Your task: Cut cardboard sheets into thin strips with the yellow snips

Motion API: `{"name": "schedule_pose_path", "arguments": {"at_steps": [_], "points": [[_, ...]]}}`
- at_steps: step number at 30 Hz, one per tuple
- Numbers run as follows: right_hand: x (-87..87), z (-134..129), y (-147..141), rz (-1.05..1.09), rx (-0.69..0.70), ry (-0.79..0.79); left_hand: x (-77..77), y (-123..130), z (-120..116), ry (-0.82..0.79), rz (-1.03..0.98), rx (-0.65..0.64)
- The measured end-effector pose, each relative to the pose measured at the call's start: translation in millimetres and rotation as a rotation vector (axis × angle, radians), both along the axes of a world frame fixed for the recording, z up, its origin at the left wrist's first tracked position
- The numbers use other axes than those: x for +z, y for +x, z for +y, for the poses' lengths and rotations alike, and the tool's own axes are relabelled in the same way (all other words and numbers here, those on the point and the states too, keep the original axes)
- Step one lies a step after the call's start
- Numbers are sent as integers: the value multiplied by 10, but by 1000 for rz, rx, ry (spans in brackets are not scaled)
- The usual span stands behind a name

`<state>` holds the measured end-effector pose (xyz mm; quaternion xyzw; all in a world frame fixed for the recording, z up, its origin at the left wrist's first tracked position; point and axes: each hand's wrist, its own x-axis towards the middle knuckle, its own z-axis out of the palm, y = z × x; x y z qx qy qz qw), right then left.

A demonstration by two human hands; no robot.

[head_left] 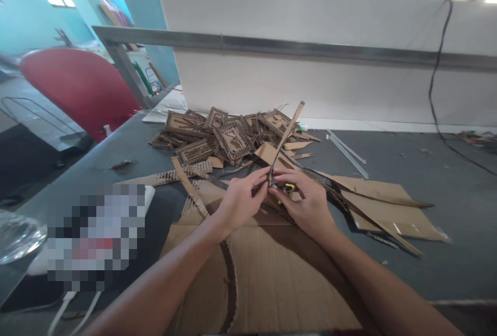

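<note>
Counter (458, 186) backs onto white panel (310, 92); most room at right. Cardboard strip (289, 130) rises from fingertips, between hands: left hand (244, 192) pinches it, right hand (308, 199) curls round what looks like a yellow-marked tool (289, 187), partly hidden.

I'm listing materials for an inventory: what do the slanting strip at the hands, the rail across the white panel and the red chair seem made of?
Strip: likely cardboard, matte, brown like the sheet below. Rail: probably metal, with a dull grey sheen; painted or bare, I can't tell. Chair: perhaps plastic, a smooth, curved red shell.
</note>
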<state>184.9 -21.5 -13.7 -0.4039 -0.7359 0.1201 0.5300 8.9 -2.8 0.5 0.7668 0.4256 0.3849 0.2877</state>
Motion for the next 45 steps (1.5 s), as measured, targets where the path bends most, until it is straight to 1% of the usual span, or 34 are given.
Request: {"name": "schedule_pose_path", "arguments": {"at_steps": [3, 7, 12, 16, 24, 29, 37, 45], "points": [[28, 4, -3, -18, -9, 61, 5, 1, -10, 14, 24, -14], [25, -2, -5, -21, -19, 65, -11, -2, -8, -18, 11, -22], [4, -15, -2, -14, -26, 16, -58, -5, 16, -128, -106, -29], [-4, -10, -1, -8, -8, 11, -93, 7, 19, -189, -178, -31], [-26, -4, 14, 5, 1, -43, -88, 27, 3, -214, -195, -31], [-45, -1, 38, -1, -15, -81, -78, 34, -15, -185, -160, -24], [-24, -10, 19, 20, -20, -66, -73, 25, -22, -114, -68, -9], [-33, -19, 6, 53, 11, -51, -65, 5, 3, -149, -128, -25]]}}
